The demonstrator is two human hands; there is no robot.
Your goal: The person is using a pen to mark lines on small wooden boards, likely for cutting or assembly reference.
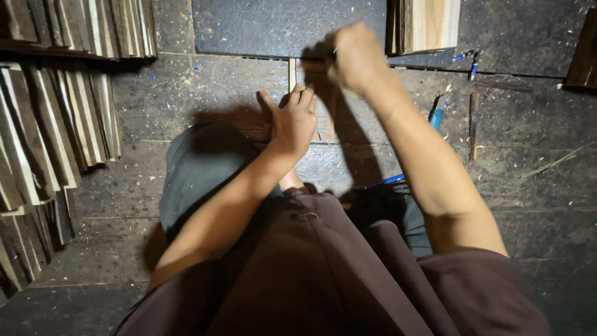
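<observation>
Pale wood forms the narrow strip [292,74] on the dark floor [186,93], its long axis running straight away from the person. The left hand [292,121] lies flat, palm down, fingers extended, pressing the strip's near part. Just beyond it, the right hand [354,56] is fisted around a thin tool [335,50], wrist raised, over the strip's far end.

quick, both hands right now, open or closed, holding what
Left hand: open, flat on a wooden piece.
Right hand: closed on a thin tool, kind unclear.
</observation>
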